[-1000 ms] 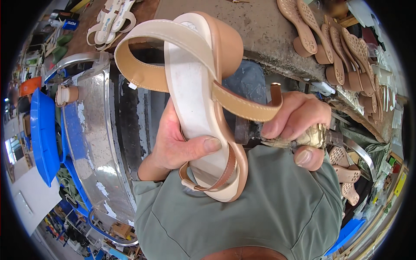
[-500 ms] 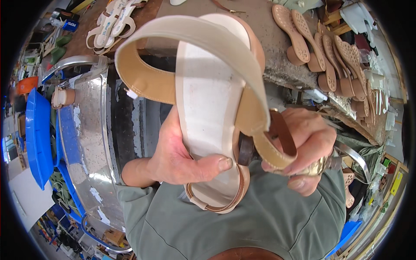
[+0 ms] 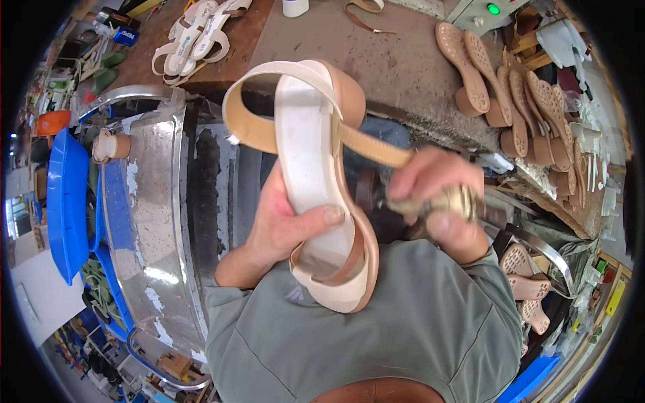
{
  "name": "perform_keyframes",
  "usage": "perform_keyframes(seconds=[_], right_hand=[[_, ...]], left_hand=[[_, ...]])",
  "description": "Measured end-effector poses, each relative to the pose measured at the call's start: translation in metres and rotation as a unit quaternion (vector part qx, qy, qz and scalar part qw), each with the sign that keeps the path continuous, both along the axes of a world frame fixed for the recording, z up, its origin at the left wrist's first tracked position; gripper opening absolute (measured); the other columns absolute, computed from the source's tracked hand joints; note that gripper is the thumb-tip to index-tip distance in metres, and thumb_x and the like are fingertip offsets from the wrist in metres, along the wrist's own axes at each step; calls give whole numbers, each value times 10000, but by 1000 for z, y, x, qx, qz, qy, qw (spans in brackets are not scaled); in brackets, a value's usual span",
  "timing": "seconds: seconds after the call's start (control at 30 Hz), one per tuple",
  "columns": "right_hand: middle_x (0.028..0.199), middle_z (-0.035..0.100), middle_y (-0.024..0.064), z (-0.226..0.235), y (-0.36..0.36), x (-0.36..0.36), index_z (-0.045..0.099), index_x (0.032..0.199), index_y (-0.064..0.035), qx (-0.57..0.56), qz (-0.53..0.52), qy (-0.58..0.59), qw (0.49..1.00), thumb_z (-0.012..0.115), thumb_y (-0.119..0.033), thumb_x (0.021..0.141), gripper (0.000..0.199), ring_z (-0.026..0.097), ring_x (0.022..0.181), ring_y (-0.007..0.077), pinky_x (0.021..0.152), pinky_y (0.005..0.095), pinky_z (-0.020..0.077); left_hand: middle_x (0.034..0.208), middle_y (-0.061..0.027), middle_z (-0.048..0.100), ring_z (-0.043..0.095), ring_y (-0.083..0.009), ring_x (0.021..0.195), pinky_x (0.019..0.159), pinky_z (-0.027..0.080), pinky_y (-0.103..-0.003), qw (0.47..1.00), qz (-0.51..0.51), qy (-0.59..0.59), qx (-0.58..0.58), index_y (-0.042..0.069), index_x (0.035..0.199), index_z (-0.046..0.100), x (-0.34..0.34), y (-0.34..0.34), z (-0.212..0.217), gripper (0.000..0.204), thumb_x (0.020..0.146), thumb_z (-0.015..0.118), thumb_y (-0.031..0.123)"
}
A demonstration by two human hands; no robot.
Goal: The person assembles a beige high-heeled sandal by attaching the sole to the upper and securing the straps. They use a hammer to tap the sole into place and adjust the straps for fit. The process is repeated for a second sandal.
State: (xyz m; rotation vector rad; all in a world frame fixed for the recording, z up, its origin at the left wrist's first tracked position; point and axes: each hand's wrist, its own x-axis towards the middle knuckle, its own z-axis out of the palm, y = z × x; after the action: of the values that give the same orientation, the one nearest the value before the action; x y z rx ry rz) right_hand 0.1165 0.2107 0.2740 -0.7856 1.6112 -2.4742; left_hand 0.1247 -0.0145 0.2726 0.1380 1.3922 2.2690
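Observation:
A beige sandal (image 3: 306,148) with a tan lining and a block heel is held up before my chest, heel end away from me and toe end near my shirt. My left hand (image 3: 275,225) is closed around its left side, thumb pressed on the pale insole. The ankle strap (image 3: 259,134) loops at the far left, and its other end stretches to the right into my right hand (image 3: 443,191). That hand is closed, blurred by motion, with the strap end at its fingers. A brass-coloured metal piece (image 3: 451,201) also shows in its grip; its kind is unclear.
Several tan heeled soles (image 3: 463,67) line the worn bench (image 3: 403,84) at the far right. White sandals (image 3: 191,43) lie at the far left. A metal-framed panel (image 3: 151,228) and a blue tray (image 3: 67,208) stand to my left. More soles (image 3: 524,282) sit at lower right.
The sandal has lowered away from the camera and its strap has swung out to the right, pulled straighter. My right hand has moved left and up with the strap end.

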Motion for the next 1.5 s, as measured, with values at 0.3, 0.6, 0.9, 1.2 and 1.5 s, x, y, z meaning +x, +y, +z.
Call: perform_keyframes(seconds=[0.3, 0.6, 0.9, 1.2, 1.5], right_hand=[[1017, 589, 116, -74, 43, -97, 546, 975, -31, 557, -219, 261, 757, 618, 13, 697, 291, 588, 892, 333, 783, 362, 492], [1212, 529, 131, -90, 59, -90, 473, 1250, -62, 635, -206, 242, 704, 643, -120, 771, 511, 544, 1075, 273, 896, 370, 440], [1295, 463, 160, -36, 7, -69, 279, 1395, -34, 33, 103, 26, 994, 786, -307, 717, 889, 506, 1141, 235, 950, 364, 419], [1259, 421, 249, -42, -4, -46, 364, 1273, -71, -112, 127, 36, 985, 785, -247, 663, 762, 540, 1069, 299, 884, 405, 463], [1322, 384, 245, -13, 11, -37, 457, 1253, -17, 85, -40, 172, 981, 731, -265, 752, 622, 472, 1152, 315, 940, 401, 390]], left_hand=[[991, -49, 556, 559, -116, 901, 816, 451, -257, 994, 37, -82, 55, 31, 1239, 393, 13, -2, -14, 595, 732, 701, 75], [1024, -82, 575, 584, -146, 902, 814, 476, -293, 993, 110, 27, 44, 17, 1265, 378, 4, 2, -10, 629, 732, 705, 86], [971, -129, 642, 642, -229, 882, 741, 545, -348, 988, -96, 18, 118, -1, 1169, 512, -12, 25, -64, 409, 863, 613, 250], [963, -65, 641, 623, -133, 855, 706, 519, -284, 996, -43, 58, -51, 34, 1123, 551, -2, 51, -26, 346, 824, 682, 146], [803, -128, 650, 670, -246, 675, 588, 519, -307, 866, 65, 403, -288, 2, 1025, 595, -3, 59, -15, 346, 812, 704, 252]])
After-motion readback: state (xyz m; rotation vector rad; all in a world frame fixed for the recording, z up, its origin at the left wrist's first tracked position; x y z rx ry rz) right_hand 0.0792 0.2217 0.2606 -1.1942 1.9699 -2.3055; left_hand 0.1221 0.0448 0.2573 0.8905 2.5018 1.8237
